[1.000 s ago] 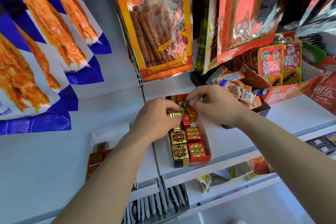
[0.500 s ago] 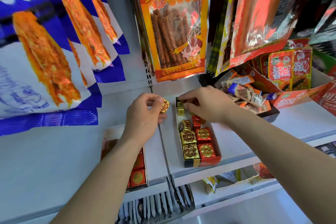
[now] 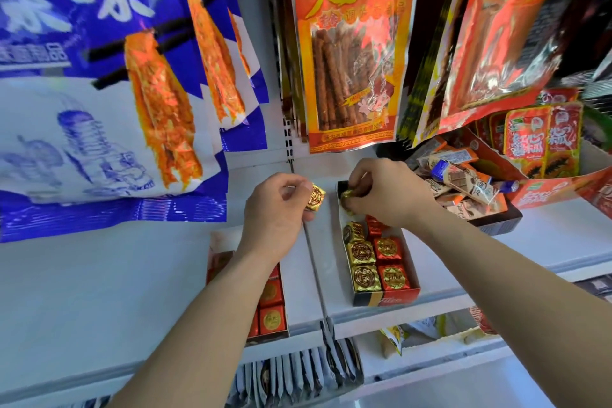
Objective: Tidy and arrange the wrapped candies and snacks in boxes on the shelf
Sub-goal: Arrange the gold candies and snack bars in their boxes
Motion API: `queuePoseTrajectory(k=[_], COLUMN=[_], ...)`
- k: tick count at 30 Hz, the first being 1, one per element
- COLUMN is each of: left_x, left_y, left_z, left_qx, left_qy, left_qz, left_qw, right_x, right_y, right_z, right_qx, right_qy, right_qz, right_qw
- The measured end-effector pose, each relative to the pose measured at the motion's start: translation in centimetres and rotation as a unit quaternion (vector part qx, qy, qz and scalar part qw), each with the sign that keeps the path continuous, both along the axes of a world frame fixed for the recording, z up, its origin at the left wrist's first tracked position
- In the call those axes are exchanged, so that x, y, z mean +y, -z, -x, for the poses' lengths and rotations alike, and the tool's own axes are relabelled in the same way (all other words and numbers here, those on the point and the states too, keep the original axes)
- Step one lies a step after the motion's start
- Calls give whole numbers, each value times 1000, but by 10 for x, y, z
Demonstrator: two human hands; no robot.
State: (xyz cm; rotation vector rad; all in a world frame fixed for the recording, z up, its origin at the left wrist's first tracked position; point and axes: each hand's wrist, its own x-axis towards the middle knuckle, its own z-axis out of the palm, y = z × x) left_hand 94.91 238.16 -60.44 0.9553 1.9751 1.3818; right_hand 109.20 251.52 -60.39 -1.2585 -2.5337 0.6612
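Observation:
A narrow red and black candy box point(image 3: 384, 296) sits on the white shelf point(image 3: 99, 291), holding gold-wrapped and red-wrapped square candies point(image 3: 364, 278) in two rows. My left hand point(image 3: 275, 212) holds one gold candy point(image 3: 314, 197) just left of the box, above the shelf. At the far end of the box my right hand point(image 3: 387, 192) pinches another gold candy point(image 3: 349, 194). A second box with red candies point(image 3: 271, 308) lies to the left, partly hidden by my left forearm.
A black tray of wrapped chocolate bars point(image 3: 463, 182) and a red display carton point(image 3: 546, 182) stand at the right. Large snack bags point(image 3: 347, 53) hang above the shelf. White sachets point(image 3: 298, 374) fill the lower shelf front.
My left hand carried a gold candy leftward out of the box and now holds it beside the box. The right hand stays at the far end, fingers on another gold candy. The camera shifted left.

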Motion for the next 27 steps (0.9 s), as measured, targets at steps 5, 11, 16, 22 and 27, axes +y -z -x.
queuePoseTrajectory(k=[5,11,16,22,27], left_x=[-3,-6,-4,1,5], left_y=[-10,-20,-21,-18,-18], left_z=[-10,-23,-27,-32,-22], left_qx=[-102,-206,-206,-149,-90], left_qy=[33,126,178,192,103], left_qz=[-29,-34,-23,-24,-7], left_qw=[994,970,962,970,991], right_x=[-20,-41,-44,-42,-34], right_y=[-28,-29,-19,-17,-16], right_z=[-33,-59,-62,-60,-55], right_qx=[258,335,372,369,330], right_qy=[3,-10,7,8,13], right_qz=[232,328,318,263,217], right_qw=[938,883,872,891,919])
